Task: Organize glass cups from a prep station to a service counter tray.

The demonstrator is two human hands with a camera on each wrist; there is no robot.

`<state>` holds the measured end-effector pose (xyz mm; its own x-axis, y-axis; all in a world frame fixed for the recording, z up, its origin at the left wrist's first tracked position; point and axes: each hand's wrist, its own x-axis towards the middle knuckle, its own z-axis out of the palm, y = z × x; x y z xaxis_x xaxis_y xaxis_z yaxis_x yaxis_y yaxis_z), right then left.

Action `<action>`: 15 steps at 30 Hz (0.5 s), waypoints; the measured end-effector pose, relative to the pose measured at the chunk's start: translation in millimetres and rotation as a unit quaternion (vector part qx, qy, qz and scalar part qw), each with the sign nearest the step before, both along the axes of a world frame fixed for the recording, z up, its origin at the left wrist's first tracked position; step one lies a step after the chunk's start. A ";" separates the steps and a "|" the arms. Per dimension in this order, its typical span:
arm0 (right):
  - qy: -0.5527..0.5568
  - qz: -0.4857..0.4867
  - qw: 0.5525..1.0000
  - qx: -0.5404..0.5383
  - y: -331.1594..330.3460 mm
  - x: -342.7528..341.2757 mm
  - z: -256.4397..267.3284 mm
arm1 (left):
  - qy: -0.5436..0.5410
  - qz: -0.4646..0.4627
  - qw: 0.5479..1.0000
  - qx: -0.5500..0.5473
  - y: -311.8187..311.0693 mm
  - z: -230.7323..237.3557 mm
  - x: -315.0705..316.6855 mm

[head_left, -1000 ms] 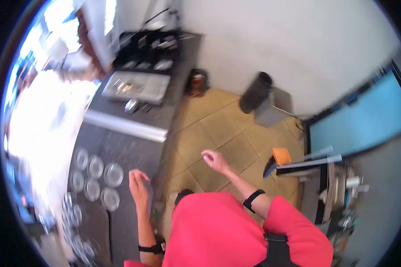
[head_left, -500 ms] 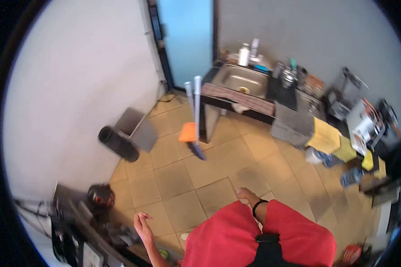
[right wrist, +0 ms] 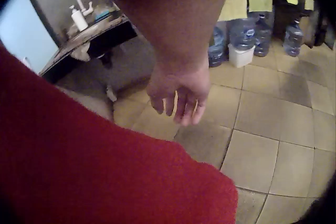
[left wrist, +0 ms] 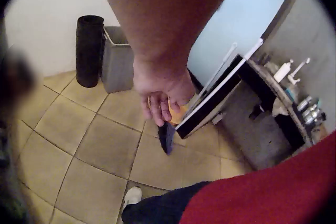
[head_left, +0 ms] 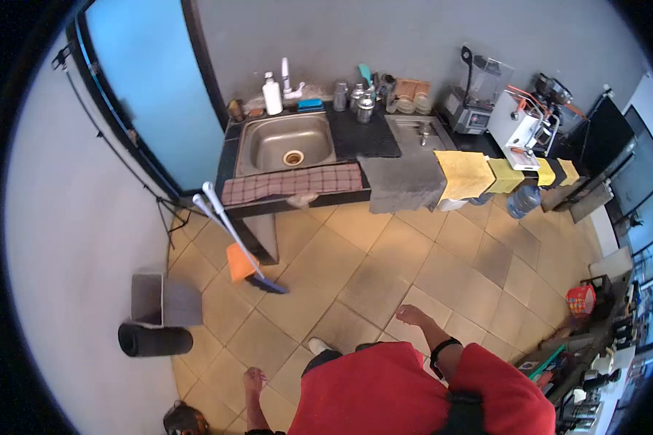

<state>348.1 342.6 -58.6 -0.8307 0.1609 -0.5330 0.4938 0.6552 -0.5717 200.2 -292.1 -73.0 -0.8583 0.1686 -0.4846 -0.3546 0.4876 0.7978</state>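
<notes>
Both hands hang over the tiled floor with nothing in them. The left hand (head_left: 254, 380) is low at the person's left side; in the left wrist view its fingers (left wrist: 155, 109) dangle loosely, overlapping the broom (left wrist: 167, 139) behind. My right hand (head_left: 415, 316) is held out at the front right, and its fingers (right wrist: 185, 109) droop, slightly parted, in the right wrist view. Ahead stands a counter with a steel sink (head_left: 286, 141), a white pump bottle (head_left: 271, 94) and several cloths, among them a grey towel (head_left: 405, 181) and a yellow cloth (head_left: 466, 174) over its front edge.
A broom (head_left: 243, 250) and an orange dustpan (head_left: 241, 262) lean at the counter's left end. At left stand a grey bin (head_left: 181, 303) and a black roll (head_left: 156, 341). Water jugs (head_left: 524, 201) sit under the counter. A blender (head_left: 477, 98) and an espresso machine (head_left: 519, 127) stand on it.
The view has swung right, from the table with glass jars, past the bin and door, to the sink counter. Both hands have stayed empty.
</notes>
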 end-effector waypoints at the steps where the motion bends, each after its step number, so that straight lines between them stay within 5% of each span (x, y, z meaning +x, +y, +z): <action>1: -0.002 -0.012 1.000 0.003 5.5 1.2 5.8 | -0.002 -0.012 1.000 0.003 1.5 -10.9 -18.2; 3: -0.022 -0.210 0.977 -0.016 12.5 9.4 13.9 | -0.082 -0.060 0.995 -0.011 2.4 -24.9 -48.9; 5: -0.038 -0.245 0.969 0.010 14.0 18.1 24.9 | -0.023 -0.161 0.980 -0.114 9.1 -71.6 -96.5; 8: 0.004 -0.349 0.934 -0.076 19.2 33.1 42.6 | 0.065 -0.395 0.877 -0.266 66.5 -67.0 -167.1; 14: -0.106 -0.433 0.882 -0.154 70.6 60.6 17.5 | 0.258 -0.467 0.832 -0.153 280.5 -12.1 -245.6; 15: -0.107 -0.435 0.880 -0.158 87.3 62.2 11.5 | 0.202 -0.471 0.846 -0.146 322.3 0.4 -254.9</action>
